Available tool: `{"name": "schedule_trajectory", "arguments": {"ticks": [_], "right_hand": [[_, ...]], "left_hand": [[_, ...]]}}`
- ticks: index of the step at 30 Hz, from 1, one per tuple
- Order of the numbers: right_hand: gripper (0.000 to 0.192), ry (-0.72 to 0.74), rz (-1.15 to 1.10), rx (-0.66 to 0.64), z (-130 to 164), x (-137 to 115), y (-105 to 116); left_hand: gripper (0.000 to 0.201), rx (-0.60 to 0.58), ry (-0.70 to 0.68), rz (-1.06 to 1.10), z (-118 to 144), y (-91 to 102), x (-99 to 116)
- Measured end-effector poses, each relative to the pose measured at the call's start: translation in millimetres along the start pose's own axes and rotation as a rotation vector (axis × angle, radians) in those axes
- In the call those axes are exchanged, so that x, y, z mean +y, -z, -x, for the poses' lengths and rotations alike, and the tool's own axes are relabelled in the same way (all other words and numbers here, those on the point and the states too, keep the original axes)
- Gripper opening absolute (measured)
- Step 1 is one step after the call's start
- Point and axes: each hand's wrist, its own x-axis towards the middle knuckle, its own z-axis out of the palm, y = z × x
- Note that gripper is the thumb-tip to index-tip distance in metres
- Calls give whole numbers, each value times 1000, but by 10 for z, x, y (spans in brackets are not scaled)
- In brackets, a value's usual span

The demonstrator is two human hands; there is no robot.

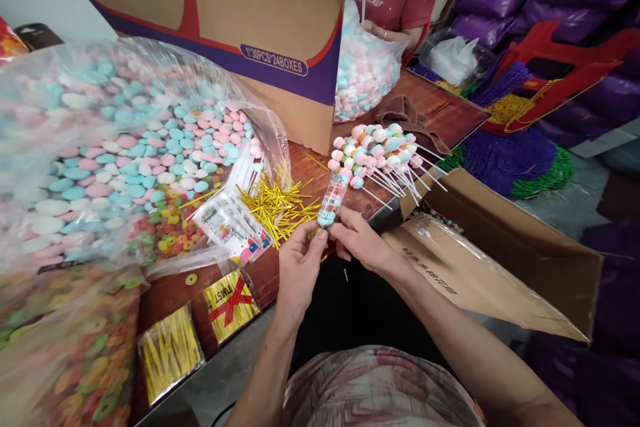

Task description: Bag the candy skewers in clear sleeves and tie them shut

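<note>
My left hand [302, 260] and my right hand [361, 237] meet at the table's front edge, both pinching the lower end of a wrapped marshmallow skewer [332, 201]. Its printed clear bag stands tilted upward, with pink and blue candy inside. Below the hands a bit of white stick shows. Just left of them lies a loose pile of gold twist ties [280, 205]. Beside that pile are printed plastic bags [235, 223] in a stack. Behind my right hand, a heap of marshmallow skewers [377, 152] rests with white sticks pointing right.
A large clear bag of marshmallows [135, 147] and gummy rings [173, 223] cover the left side. Packs of twist ties [170, 352] lie in front. A tall carton [225, 20] stands behind; an open carton [500, 273] sits at right. Across the table sits a co-worker [400, 0].
</note>
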Motion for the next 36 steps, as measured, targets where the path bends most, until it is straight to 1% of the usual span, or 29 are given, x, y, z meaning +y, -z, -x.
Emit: {"name": "schedule_trajectory", "arguments": {"ticks": [2, 3, 4, 6, 8, 10, 11, 13, 16, 18, 20, 22, 24, 26, 28, 30, 31, 32, 34, 35, 36], "right_hand": [[4, -80, -152, -47, 14, 3, -4], [7, -65, -180, -34, 28, 17, -11], [11, -9, -164, 7, 45, 38, -21], [13, 206, 5, 152, 83, 95, -34], [12, 481, 288, 295, 111, 156, -28], [20, 716, 566, 357, 117, 206, -3], [22, 807, 674, 379, 113, 222, 14], [21, 937, 837, 432, 95, 237, 46], [13, 1032, 960, 504, 65, 213, 60], [12, 1020, 968, 536, 55, 179, 38], [14, 936, 916, 584, 62, 144, -2], [17, 825, 836, 593, 92, 111, -38], [17, 730, 743, 553, 144, 74, -49], [15, 646, 626, 515, 207, 17, -26], [13, 585, 523, 500, 268, -63, 17], [13, 591, 494, 508, 317, -153, 53], [13, 619, 506, 513, 338, -193, 62], [13, 651, 523, 515, 357, -224, 65], [13, 684, 512, 518, 398, -250, 59], [13, 660, 465, 508, 421, -241, 55], [13, 604, 385, 493, 448, -218, 54]], "left_hand": [[24, 13, 87, 94, -37, 29, 37], [22, 16, 150, 170, -62, 39, 54], [22, 14, 222, 252, -88, 47, 68], [22, 8, 359, 395, -136, 56, 90], [22, 6, 450, 490, -168, 57, 107], [21, 4, 506, 547, -179, 51, 125], [19, 4, 525, 567, -177, 46, 136], [16, 5, 555, 597, -161, 27, 159], [14, -10, 594, 642, -116, -22, 181], [14, -25, 572, 655, -87, -68, 177], [12, -41, 511, 620, -78, -118, 165], [9, -94, 475, 560, -92, -159, 170], [22, -163, 430, 523, -111, -181, 204], [37, -222, 330, 478, -108, -185, 253], [45, -240, 175, 327, -68, -184, 276], [46, -223, 67, 108, -6, -187, 248], [44, -195, 46, 23, 24, -193, 217], [41, -153, 47, -15, 48, -199, 183], [36, -110, 92, 2, 77, -208, 131], [35, -123, 123, 32, 82, -211, 122], [33, -156, 154, 66, 84, -213, 125]]}}
